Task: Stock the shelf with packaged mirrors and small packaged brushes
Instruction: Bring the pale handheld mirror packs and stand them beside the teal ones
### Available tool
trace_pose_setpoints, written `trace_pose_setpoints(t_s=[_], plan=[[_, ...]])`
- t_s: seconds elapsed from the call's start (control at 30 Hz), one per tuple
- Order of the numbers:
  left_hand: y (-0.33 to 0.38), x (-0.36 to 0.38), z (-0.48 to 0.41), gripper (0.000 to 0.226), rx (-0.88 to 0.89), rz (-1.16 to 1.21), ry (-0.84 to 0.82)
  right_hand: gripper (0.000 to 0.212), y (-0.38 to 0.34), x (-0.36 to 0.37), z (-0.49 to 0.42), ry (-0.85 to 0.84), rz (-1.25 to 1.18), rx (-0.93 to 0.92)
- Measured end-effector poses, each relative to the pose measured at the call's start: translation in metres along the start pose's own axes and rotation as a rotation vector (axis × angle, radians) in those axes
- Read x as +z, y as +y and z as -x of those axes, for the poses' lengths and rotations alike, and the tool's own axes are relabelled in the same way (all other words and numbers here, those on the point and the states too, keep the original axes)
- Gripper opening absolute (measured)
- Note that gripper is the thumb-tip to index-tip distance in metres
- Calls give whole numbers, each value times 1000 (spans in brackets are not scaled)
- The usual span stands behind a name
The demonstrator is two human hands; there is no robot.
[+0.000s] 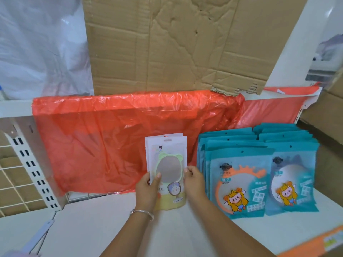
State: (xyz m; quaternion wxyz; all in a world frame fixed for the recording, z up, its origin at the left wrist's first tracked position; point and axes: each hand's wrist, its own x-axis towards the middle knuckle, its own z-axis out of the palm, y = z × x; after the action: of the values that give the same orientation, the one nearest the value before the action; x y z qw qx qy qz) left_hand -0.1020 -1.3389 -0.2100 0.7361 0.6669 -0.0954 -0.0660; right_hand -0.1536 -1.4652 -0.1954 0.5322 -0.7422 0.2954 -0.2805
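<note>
Nearest you, your two forearms reach in over the white shelf [89, 230], with one silver bangle [142, 213] on the left wrist. Your left hand [146, 191] and right hand [194, 180] together hold one small stack of white packaged mirrors [167, 154] upright, its bottom edge down at the shelf. The left-hand fingers [158, 176] curl round the stack's left edge with the thumb on its front, and the right hand pinches the right edge, thumb forward. The front pack shows one hand mirror with a pale green, bear-eared frame. At least three pack tops fan out behind it, but you cannot get an exact count. Just beside your right hand, two rows of teal packaged mirrors stand leaning back on the same shelf. The left row [239, 184] shows about six overlapping tops, and its front pack carries an orange-rimmed mirror and a cartoon figure. The right row [295, 182] is fronted by a pack with a round mirror, and its packs overlap too closely to count. No brush packs show. At the lower right corner an orange-edged carton [315, 240] cuts into view. Behind the packs one red plastic sheet [111, 138] hangs over the shelf's back, with a wire grid [11, 175] and a slotted white upright [31, 167] to its left. Above it lies one creased, flattened cardboard sheet [167, 43], with a white plastic bag [40, 43] to its left and brown cartons [326, 112] at the far right.
</note>
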Motion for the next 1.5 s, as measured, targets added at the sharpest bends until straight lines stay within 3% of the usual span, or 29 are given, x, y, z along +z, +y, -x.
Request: trace_pose_setpoints(t_s=[0.17,0.27,0.47,0.77,0.93,1.17,1.3,1.5], plan=[[-11,-9,-8,27,155,-222,120,15,0,15,-9,2,9,-31],[-20,-13,-14,27,166,-229,88,16,1,16,-12,13,12,-47],[-12,-12,-22,46,298,-267,78,16,-7,12,-13,53,-57,-126],[-47,-26,-16,29,122,-315,80,16,17,16,-6,-11,41,-26],[-47,-25,-16,29,121,-390,107,13,16,17,-10,-9,54,-15],[-36,-23,-19,4,122,-515,218,18,11,17,-7,11,-55,26],[-36,-23,-19,18,154,-499,238,23,11,16,-4,56,-65,43],[-35,-31,-5,69,101,-506,237,28,10,18,19,94,-37,101]])
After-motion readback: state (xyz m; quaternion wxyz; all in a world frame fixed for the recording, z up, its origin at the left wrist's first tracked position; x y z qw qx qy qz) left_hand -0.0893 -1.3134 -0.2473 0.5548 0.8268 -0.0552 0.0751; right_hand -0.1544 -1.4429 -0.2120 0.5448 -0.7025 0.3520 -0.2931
